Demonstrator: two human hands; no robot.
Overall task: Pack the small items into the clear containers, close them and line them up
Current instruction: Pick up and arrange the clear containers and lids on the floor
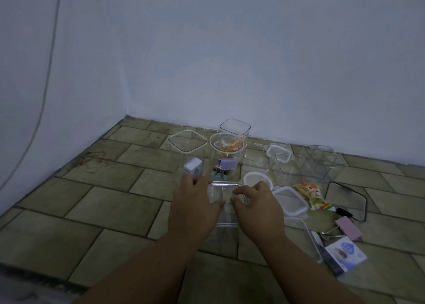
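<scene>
Nothing can be read: the small white box (345, 255) and the snack packet (309, 192) perhaps carry lettering, all blurred.

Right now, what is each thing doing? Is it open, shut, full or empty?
Clear container, upright, gripped by left hand and right hand.
Round container, open, holding packets and binder clips.
Tall square container, holds a small box; lid unclear.
Back square container, empty.
Round lid, off, lying on the floor.
Square lid, off, on the floor.
Pink binder clip, loose on the floor.
</scene>
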